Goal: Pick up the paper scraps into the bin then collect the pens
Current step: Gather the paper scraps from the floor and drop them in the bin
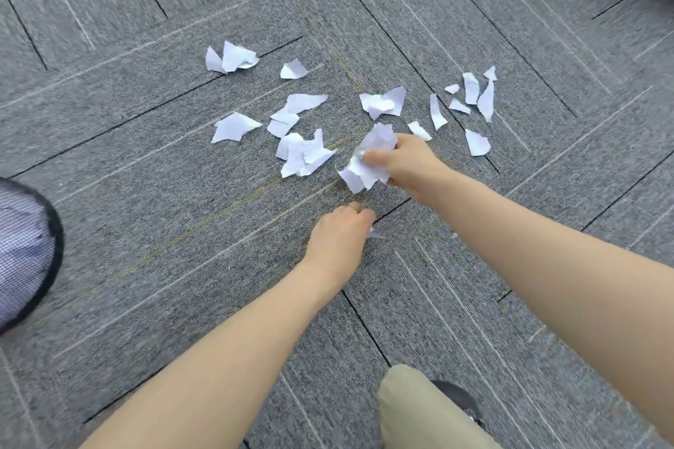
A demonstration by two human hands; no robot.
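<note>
Nearest, the left hand (339, 233) curls down onto a small scrap (375, 233), seemingly pinching it; beyond, the right hand (405, 164) clutches a bunched wad of paper (368, 160); farther scraps (306, 153) litter the carpet (182, 211); sweep them together before carrying to the mesh bin (54, 230) at left; no pens visible.

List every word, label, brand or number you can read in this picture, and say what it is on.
None can be read.
Loose paper scraps: white, no print visible.
Wad of scraps in the right hand: no legible marks.
Scrap at the left hand: too small to tell.
Mesh bin: no label in view.
Carpet: only lines, no text.
</note>
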